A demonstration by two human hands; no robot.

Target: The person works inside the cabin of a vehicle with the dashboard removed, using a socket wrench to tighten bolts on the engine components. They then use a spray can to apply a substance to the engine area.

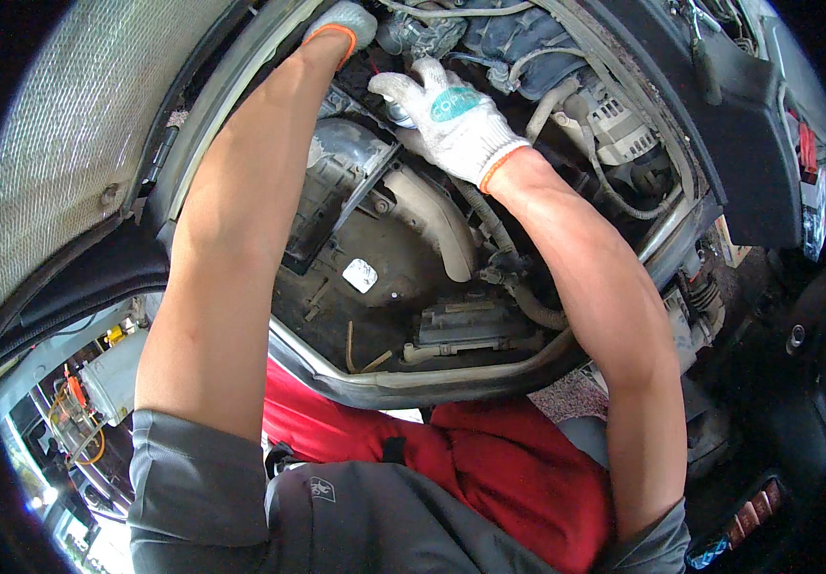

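Both my hands wear white knit gloves with orange cuffs and reach into an open engine bay. My right hand [453,120] is curled, palm down, around a small silvery round part [398,113]; most of that part is hidden under the fingers. My left hand [351,23] lies at the far edge of the bay, beyond the right one. Its fingers are not clear enough to show what they do. Close below the right hand are a dusty pale curved pipe [432,215] and a dark box-shaped housing [346,153].
A metal-edged frame [403,383] with a dark seal rings the bay in front of me. An alternator-like ribbed metal unit [618,124] and hoses sit at the right. A silvery woven insulating panel [88,124] stands at the left, and a dark trim panel [738,134] at the right.
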